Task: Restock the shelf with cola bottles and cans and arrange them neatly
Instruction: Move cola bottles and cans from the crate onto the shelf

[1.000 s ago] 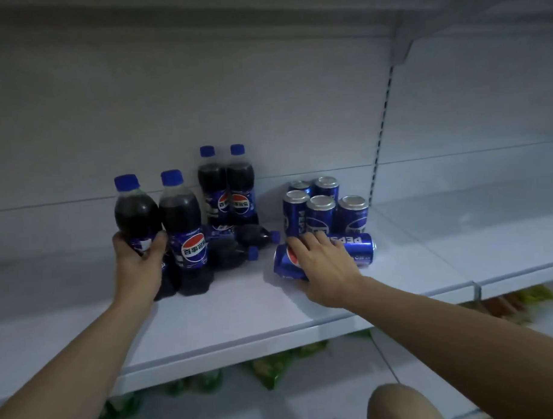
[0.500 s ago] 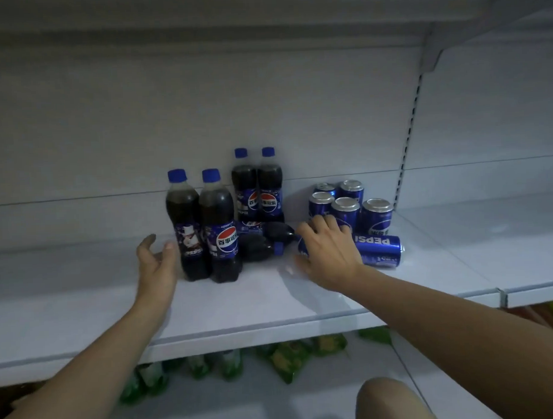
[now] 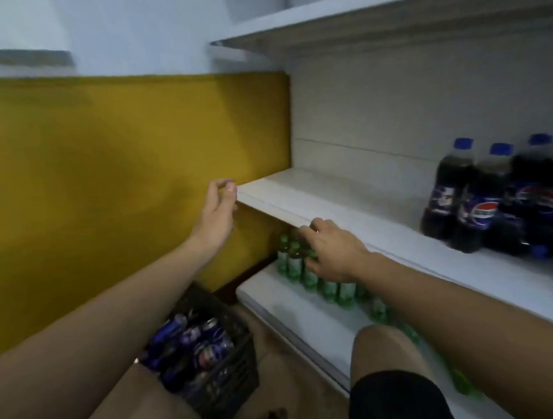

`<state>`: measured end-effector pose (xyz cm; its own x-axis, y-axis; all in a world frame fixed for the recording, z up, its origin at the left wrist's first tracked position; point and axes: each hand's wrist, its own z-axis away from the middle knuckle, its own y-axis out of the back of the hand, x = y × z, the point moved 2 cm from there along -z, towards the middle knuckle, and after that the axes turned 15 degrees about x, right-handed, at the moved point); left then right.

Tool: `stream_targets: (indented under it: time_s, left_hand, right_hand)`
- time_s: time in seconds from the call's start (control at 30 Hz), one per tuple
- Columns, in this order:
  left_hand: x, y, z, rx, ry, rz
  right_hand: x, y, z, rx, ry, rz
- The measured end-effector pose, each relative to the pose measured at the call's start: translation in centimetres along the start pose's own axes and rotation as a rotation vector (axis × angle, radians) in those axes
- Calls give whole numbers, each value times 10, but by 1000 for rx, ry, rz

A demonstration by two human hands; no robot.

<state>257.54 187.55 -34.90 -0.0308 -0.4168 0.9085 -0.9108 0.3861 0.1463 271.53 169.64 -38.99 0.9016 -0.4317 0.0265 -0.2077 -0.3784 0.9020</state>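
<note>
Currently both hands empty: L hand point(image 3: 217, 211) loosely curled, R hand point(image 3: 331, 249) spread at shelf point(image 3: 331, 204) edge; crate point(image 3: 221, 365) of cola cans point(image 3: 208, 346) sits below-left (L nearer), bottles point(image 3: 475, 199) far right.

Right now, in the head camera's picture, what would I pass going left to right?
Yellow wall → black crate of cola cans → left hand → green bottles → right hand → cola bottles standing on the white shelf.

The cola bottles point(image 3: 500, 201) are motion-blurred and cut off by the right edge.
</note>
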Motion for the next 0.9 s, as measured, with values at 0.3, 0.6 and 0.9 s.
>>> stream_targets:
  time_s: [0.3,0.6,0.9]
  left_hand:
    - [-56,211,22,452,181,-59]
    - [-173,314,68,608,409,-265]
    - [-319,296,63,316,622,-453]
  right_hand:
    - [-198,-60,-84,-191,430,-176]
    - [-311,-173,-109,-401,634,-271]
    - [-311,-306,-120,-623,559,-305]
